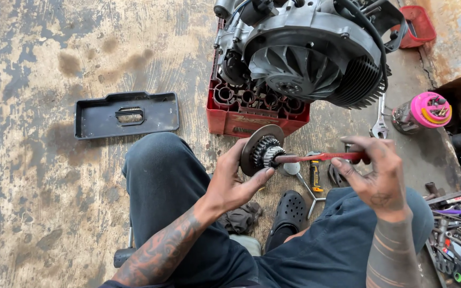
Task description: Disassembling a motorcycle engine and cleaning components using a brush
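Head view: left hand [236,184] grips heavy, rigid, probably greasy clutch assembly [261,150] by its rim; right hand [375,173] pinches red brush [321,157] against its gear.

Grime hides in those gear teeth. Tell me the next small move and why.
Probably turn the gear assembly slightly in the left hand: the red brush in the right hand meets only one side of the teeth, so the rest stays unreached.
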